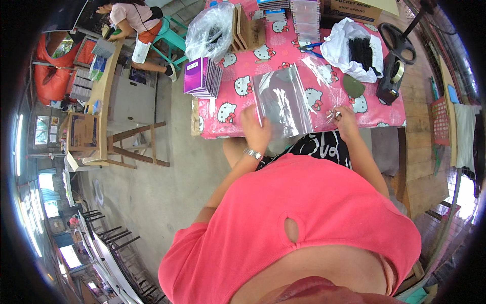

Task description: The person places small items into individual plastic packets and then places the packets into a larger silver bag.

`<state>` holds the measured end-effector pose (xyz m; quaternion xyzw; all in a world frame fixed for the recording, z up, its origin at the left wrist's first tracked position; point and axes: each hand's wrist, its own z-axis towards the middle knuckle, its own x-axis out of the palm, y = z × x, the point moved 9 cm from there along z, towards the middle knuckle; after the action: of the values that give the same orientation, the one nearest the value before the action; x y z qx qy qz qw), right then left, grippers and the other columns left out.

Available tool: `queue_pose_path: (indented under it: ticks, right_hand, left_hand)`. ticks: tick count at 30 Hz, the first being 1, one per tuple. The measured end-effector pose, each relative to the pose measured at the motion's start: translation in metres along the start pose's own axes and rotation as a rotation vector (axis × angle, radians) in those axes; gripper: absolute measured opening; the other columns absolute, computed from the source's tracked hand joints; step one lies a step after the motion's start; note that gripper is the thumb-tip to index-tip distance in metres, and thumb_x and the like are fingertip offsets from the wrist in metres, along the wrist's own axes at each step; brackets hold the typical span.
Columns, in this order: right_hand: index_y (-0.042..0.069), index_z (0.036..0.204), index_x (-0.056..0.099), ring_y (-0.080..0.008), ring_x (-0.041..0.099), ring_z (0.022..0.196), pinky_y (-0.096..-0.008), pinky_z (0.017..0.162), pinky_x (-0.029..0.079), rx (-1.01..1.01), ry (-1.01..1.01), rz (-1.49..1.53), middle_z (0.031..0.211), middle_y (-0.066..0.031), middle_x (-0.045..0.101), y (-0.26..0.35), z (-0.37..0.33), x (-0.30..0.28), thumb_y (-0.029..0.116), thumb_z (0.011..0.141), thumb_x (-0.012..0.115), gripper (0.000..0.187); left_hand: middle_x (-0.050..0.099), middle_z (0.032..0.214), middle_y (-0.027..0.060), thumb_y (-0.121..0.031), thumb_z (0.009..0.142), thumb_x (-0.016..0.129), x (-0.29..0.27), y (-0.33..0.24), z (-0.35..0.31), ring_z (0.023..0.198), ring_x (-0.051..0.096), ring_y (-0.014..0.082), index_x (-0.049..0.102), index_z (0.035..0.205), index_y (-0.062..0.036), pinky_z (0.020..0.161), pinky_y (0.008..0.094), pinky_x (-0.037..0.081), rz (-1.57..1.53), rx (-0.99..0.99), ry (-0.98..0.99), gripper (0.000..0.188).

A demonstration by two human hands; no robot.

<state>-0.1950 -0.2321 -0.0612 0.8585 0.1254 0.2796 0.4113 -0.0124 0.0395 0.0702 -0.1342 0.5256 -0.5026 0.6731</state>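
Note:
A clear plastic sleeve (283, 104) lies flat on the pink cartoon-print tablecloth (230, 93) in front of me, its near edge at the table's front. My left hand (256, 129) is at its lower left corner. Motion smears those fingers, so their grip does not show. To the right of the sleeve, my right hand (347, 123) has its fingers closed in a pinch by the table edge. Small shiny bits (332, 114) show at the fingertips, too small to name. Loose clear film (320, 73) lies beyond that hand.
Purple booklets (201, 78) are stacked at left, near a clear bag (210, 33). White wrapping holds black items (359, 50); a green piece (353, 86) and a tape dispenser (389, 81) stand right. Blue-handled scissors (310, 46) lie behind. Another person (132, 17) works at the far left bench.

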Motion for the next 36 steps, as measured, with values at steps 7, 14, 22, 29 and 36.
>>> queue_pose_path:
  ticks: [7,14,22,29,36]
  right_hand:
    - [0.004,0.089,0.05,-0.0252,0.063,0.081,-0.0354,0.071,0.052,-0.007,-0.004,0.0,0.084,-0.0094,0.059,0.01,-0.001,0.004,0.012,0.086,0.051,0.008]
    - [0.003,0.087,0.048,-0.0237,0.062,0.073,-0.0359,0.067,0.056,-0.103,-0.09,-0.05,0.079,-0.009,0.055,0.023,-0.006,-0.017,0.01,0.085,0.05,0.008]
    - [0.002,0.084,0.049,-0.0215,0.062,0.068,-0.0346,0.062,0.056,-0.081,-0.131,-0.195,0.079,-0.0104,0.057,0.021,0.002,-0.023,0.009,0.086,0.049,0.007]
    - [-0.001,0.082,0.053,-0.0205,0.062,0.059,-0.0331,0.052,0.055,-0.24,-0.141,-0.58,0.074,-0.0119,0.059,0.046,0.02,-0.002,0.007,0.086,0.05,0.009]
    - [-0.003,0.079,0.056,-0.0232,0.063,0.058,-0.0364,0.05,0.051,-0.771,-0.246,-1.16,0.069,-0.0149,0.06,0.087,0.027,0.018,0.004,0.08,0.053,0.008]
  left_hand:
    - [0.05,0.114,0.0204,-0.013,0.081,0.053,0.167,-0.05,0.008,0.1,0.056,0.0386,0.055,0.12,-0.0162,0.086,0.0464,0.047,0.335,0.299,1.025,0.039]
    - [0.044,0.121,0.0203,-0.013,0.078,0.056,0.178,-0.039,0.018,0.1,0.057,0.0407,0.053,0.12,-0.0142,0.086,0.0459,0.048,0.245,0.277,0.963,0.042]
    - [0.043,0.127,0.0164,-0.007,0.074,0.058,0.174,-0.054,0.014,0.103,0.058,0.0347,0.055,0.113,-0.0098,0.084,0.0419,0.05,0.319,0.528,1.017,0.04]
    - [0.061,0.105,0.0087,-0.01,0.068,0.065,0.163,-0.056,0.048,0.095,0.062,0.0274,0.06,0.098,-0.01,0.078,0.0402,0.051,0.434,0.71,0.972,0.031]
    - [0.064,0.089,0.0097,-0.008,0.069,0.067,0.018,-0.048,0.141,0.086,0.058,0.0296,0.061,0.085,-0.0078,0.076,0.0401,0.047,-0.005,0.585,0.466,0.016]
